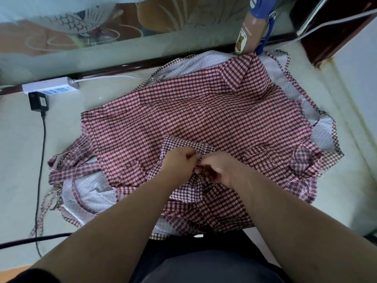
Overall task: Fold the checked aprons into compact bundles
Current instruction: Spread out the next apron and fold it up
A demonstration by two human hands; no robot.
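A big red checked apron (pixel 204 107) lies spread out flat in the middle of the frame on a pale surface (pixel 18 144). More checked aprons (pixel 87 193) lie under it, and their pale sides and long ties stick out at the lower left and along the right edge. Just below the middle, the two hands meet on top of the big apron. The left hand (pixel 179 161) has its fingers curled and pinches a piece of cloth with smaller checks (pixel 183 144), which is folded over. The right hand (pixel 219 170) touches the left one, and its curled fingers pinch the same cloth where it bunches up. In the upper left there is a white power strip (pixel 51 87) with a black plug (pixel 38 101) beside it, and a black cord (pixel 41 160) runs down the left side. At the top, right of the middle, stands a brown bottle (pixel 245 35) with a little bear on it, touching the far edge of the aprons.
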